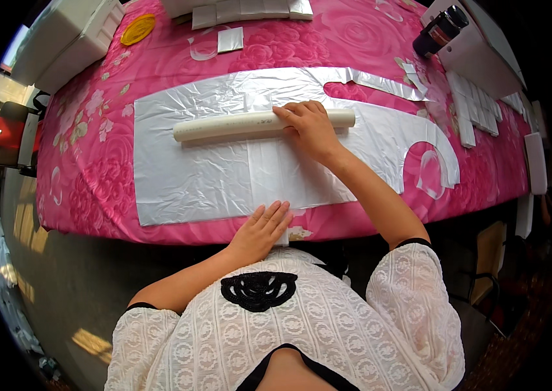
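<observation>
Under right fingers, white tube grasped, left fingers flat on silvery sheet

Sunlight patches on grey floor

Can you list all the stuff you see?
Tube: one, white, across the bag
Bag: at least one, silvery white, flat on the cloth
Cloth: one, pink floral, under the bag
Packets: several, whitish, far side and right
Round thing: one, yellow, far left
Bottle: one, dark, far right
Boxes: at least two, white, far corners
Chair: one, tan, lower right
Shirt: one, white and black, bottom
Right hand: one, bare, on the tube
Left hand: one, bare, bag's near edge
</observation>
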A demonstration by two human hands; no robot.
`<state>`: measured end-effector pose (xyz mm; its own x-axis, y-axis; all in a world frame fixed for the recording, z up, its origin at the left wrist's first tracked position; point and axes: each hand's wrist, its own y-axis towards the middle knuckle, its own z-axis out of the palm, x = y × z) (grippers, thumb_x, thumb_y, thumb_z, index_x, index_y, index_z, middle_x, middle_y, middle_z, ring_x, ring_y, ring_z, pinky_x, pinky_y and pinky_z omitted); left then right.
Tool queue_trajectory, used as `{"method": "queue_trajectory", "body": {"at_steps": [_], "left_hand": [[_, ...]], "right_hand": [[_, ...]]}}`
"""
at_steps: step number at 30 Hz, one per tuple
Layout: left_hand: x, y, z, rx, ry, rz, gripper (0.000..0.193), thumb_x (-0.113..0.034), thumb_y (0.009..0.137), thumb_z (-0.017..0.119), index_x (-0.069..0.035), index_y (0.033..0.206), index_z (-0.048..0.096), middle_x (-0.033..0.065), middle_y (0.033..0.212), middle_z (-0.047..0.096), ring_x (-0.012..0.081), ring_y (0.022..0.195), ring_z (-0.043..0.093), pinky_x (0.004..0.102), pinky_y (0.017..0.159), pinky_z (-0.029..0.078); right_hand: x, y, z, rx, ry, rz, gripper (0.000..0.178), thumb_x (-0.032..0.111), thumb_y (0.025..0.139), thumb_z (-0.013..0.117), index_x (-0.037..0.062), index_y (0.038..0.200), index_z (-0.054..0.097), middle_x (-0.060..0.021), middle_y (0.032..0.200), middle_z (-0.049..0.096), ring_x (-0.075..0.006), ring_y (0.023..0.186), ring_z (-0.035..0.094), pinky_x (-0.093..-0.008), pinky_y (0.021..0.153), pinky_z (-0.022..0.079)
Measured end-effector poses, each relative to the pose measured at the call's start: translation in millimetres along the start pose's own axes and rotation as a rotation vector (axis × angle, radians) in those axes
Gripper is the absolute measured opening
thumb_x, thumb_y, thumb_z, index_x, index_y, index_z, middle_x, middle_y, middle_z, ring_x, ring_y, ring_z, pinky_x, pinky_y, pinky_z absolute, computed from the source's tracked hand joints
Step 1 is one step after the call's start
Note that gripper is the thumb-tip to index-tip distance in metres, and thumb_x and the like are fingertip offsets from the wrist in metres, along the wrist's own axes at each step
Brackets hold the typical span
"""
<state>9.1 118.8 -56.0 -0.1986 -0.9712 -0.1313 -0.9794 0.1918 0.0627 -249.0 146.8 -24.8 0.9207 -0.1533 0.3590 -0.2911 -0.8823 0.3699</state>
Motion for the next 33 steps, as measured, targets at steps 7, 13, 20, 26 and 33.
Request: {"method": "queue_trajectory", "body": {"at_steps": [7,13,20,26,33], "left_hand": [[21.5,-10.1,-26.1,0.018,-0.406,0.046,0.065,-0.008,0.069,0.059,0.001,0.13,0.036,0.0172,0.138,0.033,0.0293,0.129,0.032,0.0424,0.105,0.027],[37.1,-17.7,-17.6,-0.085,-0.511,0.187,0.057,-0.006,0.067,0.062,0.001,0.121,0.047,0.0156,0.13,0.044,0.0288,0.123,0.04,0.0413,0.104,0.03],[54.8,-4.7,-37.1,-0.248,-0.497,0.058,0.054,-0.008,0.067,0.062,-0.003,0.119,0.05,0.0149,0.125,0.049,0.0288,0.12,0.044,0.0428,0.101,0.033],[68.1,7.2,-31.4,-0.288,-0.326,-0.101,0.054,-0.016,0.068,0.063,-0.002,0.119,0.051,0.0147,0.112,0.056,0.0284,0.105,0.053,0.0402,0.091,0.041],[71.9,25.8,-34.3,-0.349,-0.881,-0.581,0.043,-0.016,0.082,0.056,0.003,0.12,0.047,0.0189,0.106,0.058,0.0317,0.085,0.058,0.0383,0.078,0.046]], "right_hand": [[-21.3,45.1,11.0,-0.073,-0.008,-0.037,0.05,-0.002,0.071,0.059,0.0111,0.119,0.053,-0.0087,0.125,0.049,-0.0293,0.118,0.041,-0.0397,0.1,0.034],[37.6,-33.6,-14.1,0.46,0.285,-0.291,0.054,-0.003,0.062,0.055,0.0026,0.116,0.054,-0.0114,0.124,0.05,-0.0293,0.12,0.042,-0.0366,0.1,0.036],[61.3,-83.6,3.2,0.234,0.195,-0.223,0.047,0.009,0.065,0.065,0.0069,0.111,0.057,-0.009,0.122,0.052,-0.0266,0.115,0.047,-0.0377,0.093,0.04],[58.6,-76.3,4.1,0.113,0.172,-0.203,0.036,0.005,0.064,0.064,0.0085,0.099,0.062,-0.0042,0.103,0.061,-0.0228,0.094,0.057,-0.0343,0.078,0.047],[61.7,-35.9,-4.3,0.288,0.523,0.609,0.015,0.013,0.08,0.056,0.002,0.077,0.066,-0.0098,0.065,0.062,-0.0252,0.057,0.059,-0.0324,0.058,0.048]]}}
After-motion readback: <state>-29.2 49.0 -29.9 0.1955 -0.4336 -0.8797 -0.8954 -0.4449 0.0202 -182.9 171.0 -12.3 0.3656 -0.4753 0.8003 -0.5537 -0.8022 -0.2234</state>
